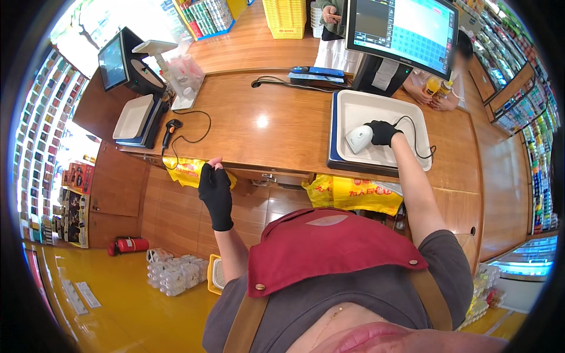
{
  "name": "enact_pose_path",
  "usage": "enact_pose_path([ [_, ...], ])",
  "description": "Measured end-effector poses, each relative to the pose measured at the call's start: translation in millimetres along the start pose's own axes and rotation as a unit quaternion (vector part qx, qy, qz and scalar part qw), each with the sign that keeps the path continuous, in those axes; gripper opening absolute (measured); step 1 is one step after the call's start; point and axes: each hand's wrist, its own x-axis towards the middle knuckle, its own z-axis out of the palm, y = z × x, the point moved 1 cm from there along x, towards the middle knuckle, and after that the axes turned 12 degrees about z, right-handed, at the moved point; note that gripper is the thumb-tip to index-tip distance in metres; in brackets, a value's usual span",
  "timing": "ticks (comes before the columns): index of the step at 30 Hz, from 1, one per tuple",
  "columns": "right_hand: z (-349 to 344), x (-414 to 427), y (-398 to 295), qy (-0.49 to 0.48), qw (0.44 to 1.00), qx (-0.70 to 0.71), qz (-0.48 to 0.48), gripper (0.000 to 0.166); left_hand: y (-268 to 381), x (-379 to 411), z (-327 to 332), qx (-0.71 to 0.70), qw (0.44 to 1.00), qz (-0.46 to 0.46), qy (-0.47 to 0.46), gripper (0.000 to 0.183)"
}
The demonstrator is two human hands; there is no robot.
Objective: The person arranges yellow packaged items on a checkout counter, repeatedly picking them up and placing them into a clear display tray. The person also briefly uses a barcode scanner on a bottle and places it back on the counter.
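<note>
My right hand [383, 133], in a black fingerless glove, grips a white handheld barcode scanner [359, 139] over the cream tray [375, 105] of a counter scale. Its dark cable [413, 130] runs across the tray and loops past the right rim. My left hand [215, 192], gloved the same way, is raised by the counter's near edge, with bare fingertips pointing at the wooden counter top [265, 128]. Nothing shows in it, and how far its fingers are curled is hard to see. Nearest to it are yellow plastic bags [187, 171] hanging under the edge.
Behind the scale stands a checkout monitor [401, 33]. A black-and-orange scanner [171, 129], a smaller scale [132, 117] and a second screen [114, 64] occupy the left. Across the counter, one person's hands hold drink bottles [432, 87]; another person's hand [330, 14] shows beside the monitor.
</note>
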Motion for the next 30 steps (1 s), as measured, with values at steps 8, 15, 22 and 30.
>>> enact_pose_path([
  [8,1,15,8,-0.008,1.0,-0.015,0.002,0.046,-1,-5,11,-0.045,0.998,0.031,-0.042,0.014],
  [15,12,23,16,-0.001,1.0,-0.025,0.004,0.061,57,-8,59,-0.533,0.758,-0.11,-0.36,0.06],
  [22,3,15,-3,-0.012,0.999,-0.037,0.02,0.044,204,-26,55,-0.651,0.622,0.054,-0.431,0.093],
  [30,3,10,-25,0.023,1.0,-0.013,0.006,0.038,232,-17,46,-0.663,0.522,0.227,-0.486,0.071],
])
